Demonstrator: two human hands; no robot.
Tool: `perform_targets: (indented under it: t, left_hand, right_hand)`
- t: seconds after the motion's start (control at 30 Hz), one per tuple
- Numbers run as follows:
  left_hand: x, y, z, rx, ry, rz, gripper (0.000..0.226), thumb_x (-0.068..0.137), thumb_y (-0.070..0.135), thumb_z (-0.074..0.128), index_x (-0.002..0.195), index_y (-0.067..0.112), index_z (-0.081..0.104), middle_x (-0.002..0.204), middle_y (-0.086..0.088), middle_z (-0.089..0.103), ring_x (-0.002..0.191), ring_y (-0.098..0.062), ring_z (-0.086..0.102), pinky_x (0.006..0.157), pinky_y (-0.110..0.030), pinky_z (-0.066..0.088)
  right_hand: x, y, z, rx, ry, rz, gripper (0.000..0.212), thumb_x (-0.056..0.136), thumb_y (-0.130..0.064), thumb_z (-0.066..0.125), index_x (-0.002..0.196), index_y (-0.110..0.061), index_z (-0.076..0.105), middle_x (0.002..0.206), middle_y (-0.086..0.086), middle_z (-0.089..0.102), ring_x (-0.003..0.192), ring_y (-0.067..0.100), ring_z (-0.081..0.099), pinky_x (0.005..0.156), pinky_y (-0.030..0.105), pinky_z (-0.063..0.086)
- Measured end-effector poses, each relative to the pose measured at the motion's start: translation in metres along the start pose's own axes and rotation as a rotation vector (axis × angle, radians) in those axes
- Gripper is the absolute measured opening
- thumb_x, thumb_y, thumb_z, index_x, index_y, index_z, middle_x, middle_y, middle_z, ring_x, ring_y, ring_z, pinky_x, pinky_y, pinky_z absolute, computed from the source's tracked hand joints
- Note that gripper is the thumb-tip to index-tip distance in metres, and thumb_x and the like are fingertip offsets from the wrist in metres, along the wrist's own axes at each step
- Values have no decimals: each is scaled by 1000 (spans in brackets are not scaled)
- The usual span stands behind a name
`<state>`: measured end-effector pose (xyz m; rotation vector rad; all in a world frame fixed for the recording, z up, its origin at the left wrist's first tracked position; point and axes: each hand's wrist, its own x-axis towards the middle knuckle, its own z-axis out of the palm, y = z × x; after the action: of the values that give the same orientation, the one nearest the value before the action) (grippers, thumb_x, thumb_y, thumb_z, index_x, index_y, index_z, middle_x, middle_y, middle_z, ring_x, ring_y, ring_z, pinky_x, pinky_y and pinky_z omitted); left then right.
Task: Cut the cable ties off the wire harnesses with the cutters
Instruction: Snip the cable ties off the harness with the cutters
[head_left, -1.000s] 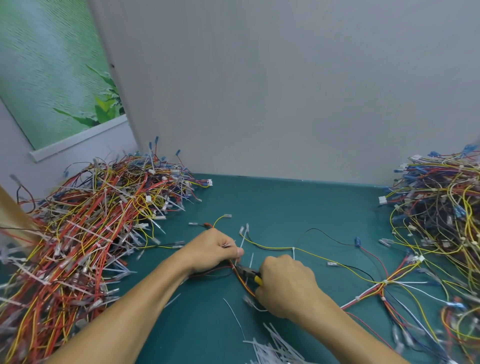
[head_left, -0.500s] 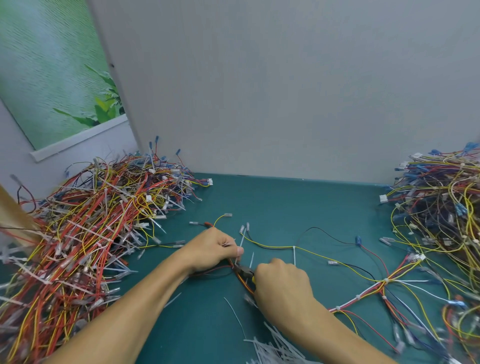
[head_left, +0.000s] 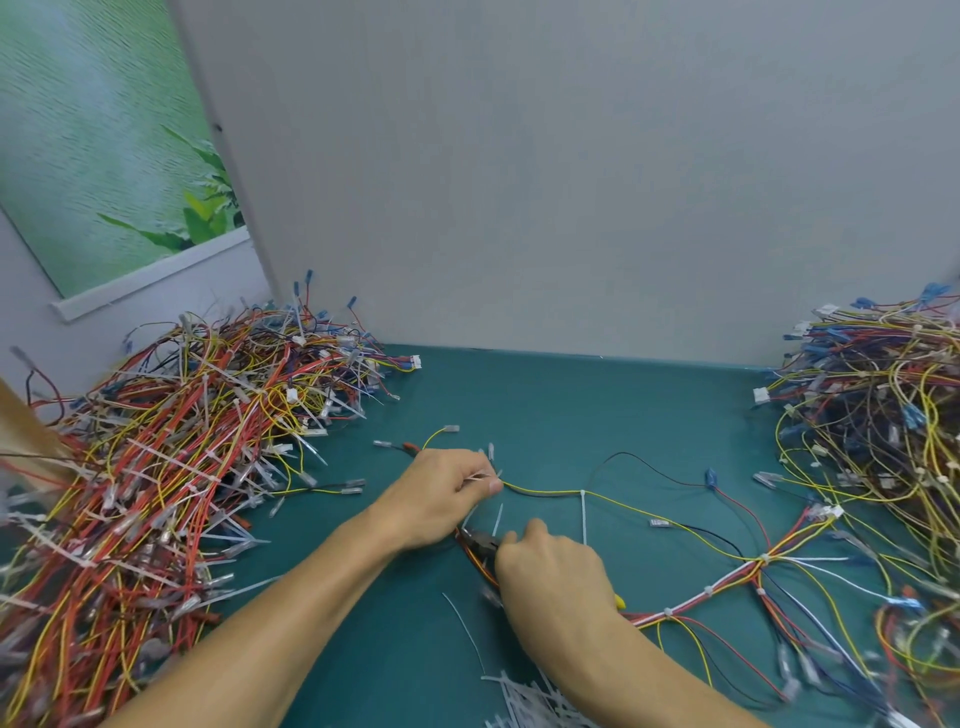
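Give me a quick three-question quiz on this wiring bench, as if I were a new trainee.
1. True or false: the right hand grips the cutters.
2. What does the left hand hold? A) the harness B) a screwdriver C) nothing
3. Which shows far more red wire: the left heap or the right heap?

Key: 1 true; 2 A; 3 left heap.
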<state>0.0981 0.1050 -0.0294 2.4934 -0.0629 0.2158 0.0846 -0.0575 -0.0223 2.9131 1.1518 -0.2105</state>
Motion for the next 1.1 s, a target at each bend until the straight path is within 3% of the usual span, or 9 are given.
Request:
perform_targets:
  t: [0.17, 0.4, 0.53, 0.63, 0.73, 0.87, 0.97, 1.03, 1.1]
  left_hand:
    - [-3, -5, 7, -189, 14, -76, 20, 94, 17, 58, 76, 8, 60, 60, 4, 40, 55, -5, 31, 55, -24, 27]
    - [3, -5, 11, -240, 19, -127, 24, 95, 16, 55, 71, 17, 53, 55, 10, 37, 51, -2, 33, 52, -18, 27]
    - [6, -6, 14, -238, 36, -187, 26, 98, 18, 49, 72, 16, 47, 62, 9, 37, 55, -6, 31, 55, -23, 26]
    - [7, -5, 15, -317, 107, -246, 30, 100, 17, 43, 70, 16, 45, 63, 7, 46, 56, -9, 38, 57, -25, 31]
    - [9, -3, 14, -451, 165, -279, 30, 101, 12, 39, 73, 14, 46, 65, -2, 58, 52, -13, 49, 52, -22, 36]
    - [12, -5, 12, -527, 178, -302, 27, 102, 13, 36, 76, 13, 43, 59, -1, 44, 50, -15, 37, 50, -28, 30]
    - [12, -4, 12, -308, 155, -246, 22, 98, 19, 49, 77, 13, 46, 56, 9, 36, 52, -10, 32, 52, -26, 27]
    - [10, 7, 13, -150, 159, -142, 17, 85, 18, 67, 77, 15, 53, 50, 13, 43, 53, -4, 46, 53, -14, 32]
    - [9, 22, 20, -27, 84, 23, 9, 79, 11, 70, 81, 15, 63, 61, 18, 58, 73, -5, 61, 62, -10, 39]
  right_hand:
    - [2, -1, 4, -17, 24, -8, 25, 99, -17, 39, 119, -6, 51, 115, 15, 51, 105, 33, 58, 68, 36, 33]
    - [6, -1, 6, -25, 16, -18, 25, 100, -21, 42, 118, -7, 51, 115, 15, 52, 104, 33, 59, 66, 36, 31]
    - [0, 4, 5, -25, 23, -1, 27, 98, -22, 43, 118, -5, 50, 115, 14, 51, 105, 32, 58, 66, 35, 31]
    - [-10, 23, -2, 29, 63, 82, 11, 93, -12, 43, 101, -14, 50, 102, 11, 51, 100, 31, 59, 63, 36, 29]
    - [-16, 57, -11, 153, 139, 205, 8, 91, -26, 42, 86, -22, 39, 96, 7, 56, 93, 31, 58, 62, 32, 31]
    - [-21, 110, -16, 311, 106, 277, 20, 93, -40, 49, 87, -20, 49, 85, 1, 59, 81, 24, 54, 62, 32, 35]
    - [-27, 129, -17, 566, 60, 289, 30, 91, -42, 56, 78, -15, 50, 64, -7, 49, 61, 12, 46, 59, 31, 33]
    - [-29, 132, -16, 665, 80, 302, 28, 87, -33, 60, 75, -11, 48, 57, -7, 37, 52, 11, 34, 55, 32, 26]
    - [-29, 133, -16, 715, 82, 313, 19, 81, -20, 60, 79, -5, 49, 57, -6, 31, 49, 10, 28, 55, 31, 22]
